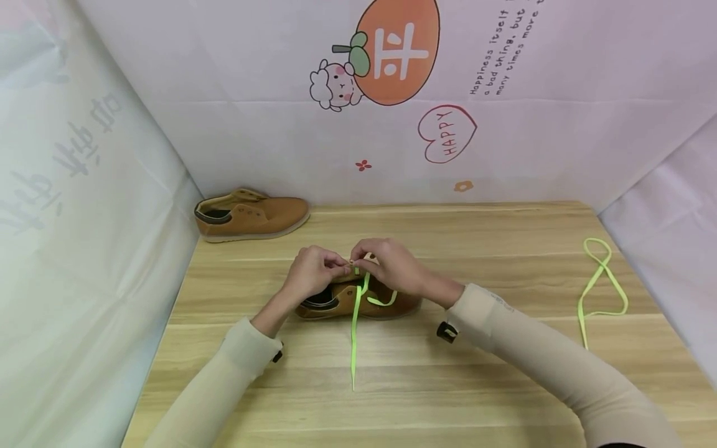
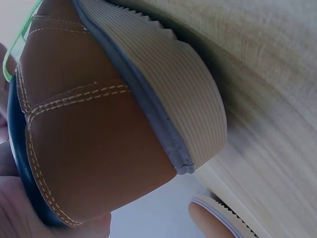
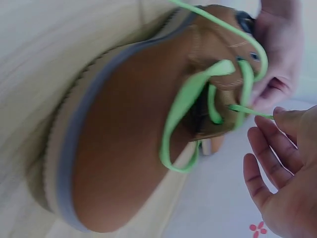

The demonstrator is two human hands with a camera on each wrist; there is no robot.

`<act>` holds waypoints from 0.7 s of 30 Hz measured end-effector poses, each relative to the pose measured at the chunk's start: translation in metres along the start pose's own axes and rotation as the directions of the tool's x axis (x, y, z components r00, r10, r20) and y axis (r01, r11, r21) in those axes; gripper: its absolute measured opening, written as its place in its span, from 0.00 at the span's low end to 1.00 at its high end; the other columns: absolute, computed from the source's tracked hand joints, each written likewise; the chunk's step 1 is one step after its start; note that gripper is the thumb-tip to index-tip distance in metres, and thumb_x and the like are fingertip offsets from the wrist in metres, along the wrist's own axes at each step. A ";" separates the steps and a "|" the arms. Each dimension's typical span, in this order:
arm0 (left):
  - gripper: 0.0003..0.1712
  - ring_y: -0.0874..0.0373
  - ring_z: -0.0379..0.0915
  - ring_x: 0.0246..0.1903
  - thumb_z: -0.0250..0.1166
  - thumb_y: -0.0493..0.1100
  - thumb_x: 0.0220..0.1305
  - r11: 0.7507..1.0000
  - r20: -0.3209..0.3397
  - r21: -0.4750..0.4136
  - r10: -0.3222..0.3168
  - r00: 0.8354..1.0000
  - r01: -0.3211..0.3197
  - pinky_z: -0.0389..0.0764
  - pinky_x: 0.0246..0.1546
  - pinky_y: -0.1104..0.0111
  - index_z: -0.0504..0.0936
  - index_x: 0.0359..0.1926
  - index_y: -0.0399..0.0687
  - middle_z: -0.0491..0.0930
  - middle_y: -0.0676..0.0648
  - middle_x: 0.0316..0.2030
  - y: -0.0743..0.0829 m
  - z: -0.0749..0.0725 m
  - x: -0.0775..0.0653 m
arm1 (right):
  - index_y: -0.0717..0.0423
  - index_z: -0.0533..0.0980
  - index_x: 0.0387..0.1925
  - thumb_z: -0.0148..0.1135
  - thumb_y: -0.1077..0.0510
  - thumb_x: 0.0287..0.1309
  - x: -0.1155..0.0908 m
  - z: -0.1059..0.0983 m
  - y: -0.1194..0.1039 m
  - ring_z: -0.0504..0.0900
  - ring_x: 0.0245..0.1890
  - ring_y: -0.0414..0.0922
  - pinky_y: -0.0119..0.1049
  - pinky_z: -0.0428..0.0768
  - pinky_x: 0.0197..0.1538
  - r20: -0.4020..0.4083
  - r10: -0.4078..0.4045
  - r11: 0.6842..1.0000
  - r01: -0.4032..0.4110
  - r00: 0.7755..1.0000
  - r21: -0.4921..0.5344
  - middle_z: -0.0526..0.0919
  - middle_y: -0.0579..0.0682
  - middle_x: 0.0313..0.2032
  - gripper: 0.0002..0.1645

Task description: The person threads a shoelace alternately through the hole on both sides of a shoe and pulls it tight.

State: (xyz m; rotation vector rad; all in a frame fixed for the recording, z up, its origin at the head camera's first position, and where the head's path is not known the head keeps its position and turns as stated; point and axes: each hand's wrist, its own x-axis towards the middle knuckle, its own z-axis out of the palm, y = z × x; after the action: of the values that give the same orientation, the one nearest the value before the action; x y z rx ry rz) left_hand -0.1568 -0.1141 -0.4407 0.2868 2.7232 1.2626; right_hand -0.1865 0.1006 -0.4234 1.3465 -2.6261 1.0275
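Note:
A brown leather shoe (image 1: pixel 400 306) lies on the wooden table between both hands, toe to the right. A neon green shoelace (image 1: pixel 355 336) runs through some of its eyelets, one long end hanging toward the front. In the right wrist view, my right hand (image 3: pixel 292 183) pinches a thin lace end, drawn taut from an eyelet, between thumb and index finger. My left hand (image 1: pixel 310 272) grips the shoe's far eyelet flap with thumb and fingertips. The left wrist view shows mostly the shoe's heel (image 2: pixel 89 148), which hides much of that hand.
A second brown shoe (image 1: pixel 269 218), with no lace seen in it, stands at the table's back left. Another green shoelace (image 1: pixel 588 289) lies loosely looped on the right side. White printed cloth (image 1: pixel 252 124) walls the table at the back and sides.

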 end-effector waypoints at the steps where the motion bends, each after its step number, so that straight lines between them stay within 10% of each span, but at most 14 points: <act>1: 0.04 0.62 0.78 0.24 0.76 0.43 0.66 1.000 0.000 -0.003 0.006 1.000 -0.006 0.78 0.36 0.65 0.95 0.37 0.49 0.91 0.53 0.29 0.000 0.000 0.000 | 0.57 0.84 0.41 0.68 0.66 0.69 0.001 -0.002 -0.001 0.89 0.43 0.43 0.39 0.87 0.48 -0.006 0.014 1.000 -0.014 1.000 0.027 0.90 0.49 0.40 0.03; 10: 0.03 0.63 0.84 0.30 0.76 0.42 0.66 0.998 -0.009 0.008 0.058 0.998 -0.058 0.82 0.41 0.61 0.95 0.36 0.49 0.92 0.52 0.31 -0.001 0.001 -0.002 | 0.60 0.83 0.42 0.67 0.67 0.70 0.009 -0.018 -0.019 0.89 0.41 0.49 0.40 0.86 0.49 -0.065 0.084 0.976 -0.069 0.994 0.205 0.89 0.52 0.38 0.02; 21: 0.03 0.64 0.84 0.32 0.76 0.43 0.66 0.994 -0.022 0.051 0.093 0.995 -0.092 0.82 0.40 0.61 0.95 0.36 0.51 0.91 0.55 0.30 -0.002 0.002 -0.003 | 0.63 0.83 0.40 0.69 0.69 0.67 0.021 -0.039 -0.049 0.90 0.36 0.43 0.34 0.87 0.43 -0.227 -0.033 0.970 0.087 0.973 0.229 0.90 0.51 0.36 0.03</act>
State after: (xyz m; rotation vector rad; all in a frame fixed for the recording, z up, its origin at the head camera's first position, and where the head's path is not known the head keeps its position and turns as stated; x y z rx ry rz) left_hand -0.1533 -0.1144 -0.4437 0.4098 2.7959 1.2291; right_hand -0.1746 0.0869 -0.3595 1.2551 -2.3460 1.4296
